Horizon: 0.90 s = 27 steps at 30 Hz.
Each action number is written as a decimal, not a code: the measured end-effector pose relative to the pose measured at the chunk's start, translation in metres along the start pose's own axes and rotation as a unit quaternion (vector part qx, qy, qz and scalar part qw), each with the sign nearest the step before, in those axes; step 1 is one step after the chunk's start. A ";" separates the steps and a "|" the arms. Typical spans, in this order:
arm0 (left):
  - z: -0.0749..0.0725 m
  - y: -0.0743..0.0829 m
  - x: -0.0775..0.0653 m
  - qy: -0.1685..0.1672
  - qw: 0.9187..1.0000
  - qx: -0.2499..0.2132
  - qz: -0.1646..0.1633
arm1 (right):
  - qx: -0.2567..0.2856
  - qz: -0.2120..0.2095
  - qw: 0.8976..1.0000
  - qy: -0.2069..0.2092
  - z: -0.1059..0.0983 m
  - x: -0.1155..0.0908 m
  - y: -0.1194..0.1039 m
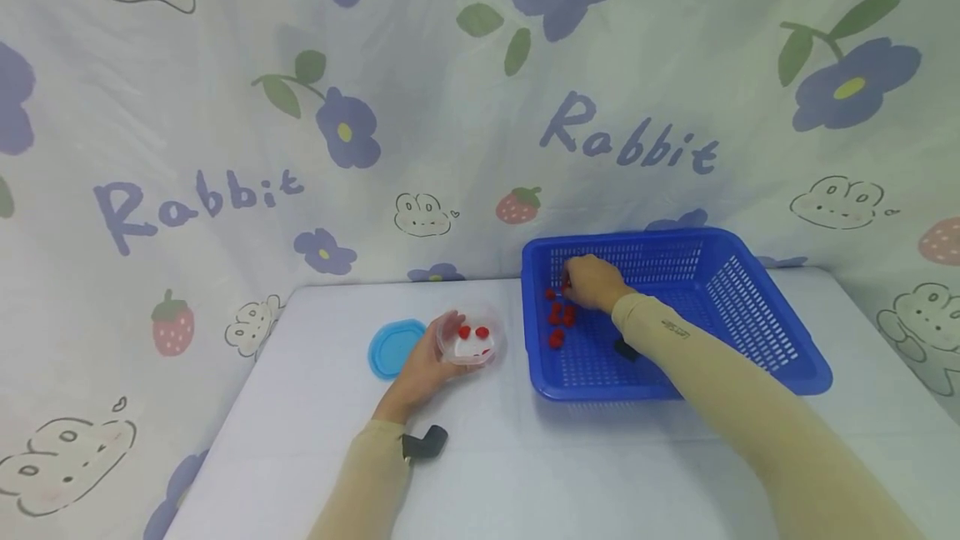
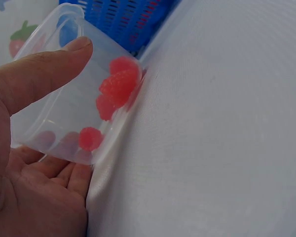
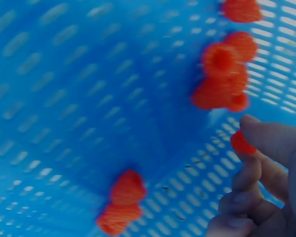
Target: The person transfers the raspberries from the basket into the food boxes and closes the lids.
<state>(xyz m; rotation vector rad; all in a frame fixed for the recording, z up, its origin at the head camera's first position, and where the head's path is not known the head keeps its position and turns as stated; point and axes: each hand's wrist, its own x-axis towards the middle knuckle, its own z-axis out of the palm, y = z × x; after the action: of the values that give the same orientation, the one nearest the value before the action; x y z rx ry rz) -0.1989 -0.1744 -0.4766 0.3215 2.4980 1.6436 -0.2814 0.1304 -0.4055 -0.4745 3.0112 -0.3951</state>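
Note:
My left hand (image 1: pixel 422 373) grips a clear plastic cup (image 2: pixel 54 111), thumb on one side and fingers round the other. The cup's base sits right at the white tabletop, and several raspberries (image 2: pixel 119 88) lie at its bottom. Inside a blue plastic basket (image 1: pixel 772 315), my right hand (image 1: pixel 596 283) is near the back left corner. Between its thumb and forefinger it pinches one raspberry (image 3: pixel 242 143), partly hidden by the fingertips. More red raspberries (image 3: pixel 219 74) lie in the basket close by, in a cluster and a smaller group.
A light blue lid (image 1: pixel 392 348) lies on the white table (image 1: pixel 480 473), left of the cup and partly behind my left hand. Behind the table hangs a patterned curtain (image 1: pixel 450 123). The basket's raised walls surround my right hand.

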 end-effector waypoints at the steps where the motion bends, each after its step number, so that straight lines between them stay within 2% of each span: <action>1: 0.000 0.000 0.000 0.000 1.000 0.001 -0.001 | 0.004 -0.001 1.000 0.002 -0.001 0.000 -0.001; 9: 0.001 0.000 0.000 0.000 1.000 0.008 -0.006 | 0.028 -0.005 0.999 0.021 -0.018 -0.006 -0.008; 16: 0.002 0.000 -0.001 0.001 1.000 0.006 -0.012 | 0.055 0.003 0.998 0.032 -0.033 -0.020 -0.018; 27: 0.001 0.002 -0.003 0.000 1.000 0.007 -0.016 | 0.085 -0.008 0.995 0.052 -0.053 -0.043 -0.037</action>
<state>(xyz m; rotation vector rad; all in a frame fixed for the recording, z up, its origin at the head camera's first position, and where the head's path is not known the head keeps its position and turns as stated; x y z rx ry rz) -0.1955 -0.1733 -0.4752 0.2815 2.5023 1.6135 -0.2352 0.1227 -0.3434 -0.4789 3.0377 -0.6913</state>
